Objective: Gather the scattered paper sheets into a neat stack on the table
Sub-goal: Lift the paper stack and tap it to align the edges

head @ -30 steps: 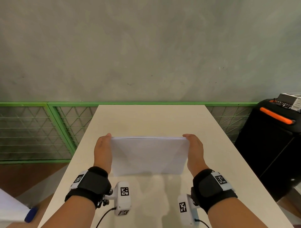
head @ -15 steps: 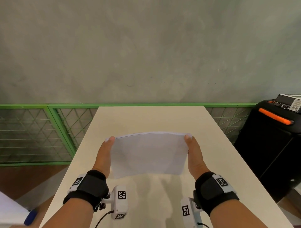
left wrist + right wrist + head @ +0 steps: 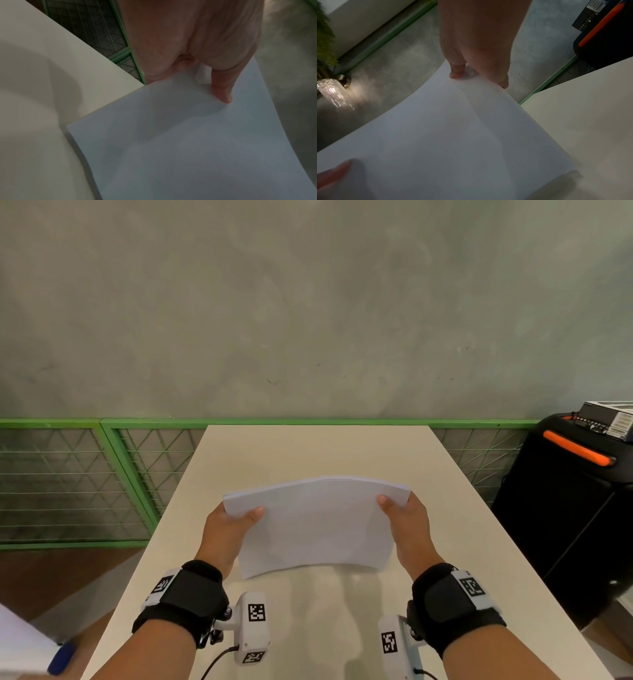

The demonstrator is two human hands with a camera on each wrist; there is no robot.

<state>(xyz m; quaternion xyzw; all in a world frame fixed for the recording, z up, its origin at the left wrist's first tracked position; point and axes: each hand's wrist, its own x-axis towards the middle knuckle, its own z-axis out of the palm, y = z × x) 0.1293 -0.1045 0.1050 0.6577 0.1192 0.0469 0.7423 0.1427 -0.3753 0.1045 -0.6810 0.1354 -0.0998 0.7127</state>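
A stack of white paper sheets (image 3: pixel 318 525) stands on its lower edge on the cream table (image 3: pixel 308 450), tilted toward me and bowed upward in the middle. My left hand (image 3: pixel 236 517) pinches the stack's upper left corner, thumb on the near face. My right hand (image 3: pixel 399 510) pinches the upper right corner the same way. In the left wrist view the left thumb (image 3: pixel 223 89) lies on the paper stack (image 3: pixel 188 142). The right wrist view shows my right fingers (image 3: pixel 457 71) curled over the top edge of the sheets (image 3: pixel 445 135). The fingers behind the paper are hidden.
A green-framed mesh fence (image 3: pixel 85 474) runs behind and left of the table. A black case with an orange handle (image 3: pixel 579 453) stands to the right. A blue object (image 3: pixel 61 657) lies at the lower left, off the table. A grey wall (image 3: pixel 308 302) rises behind.
The flat, upright stack has bowed upward in the middle and its top edge has tipped. Both thumbs have come round onto the near face at the upper corners.
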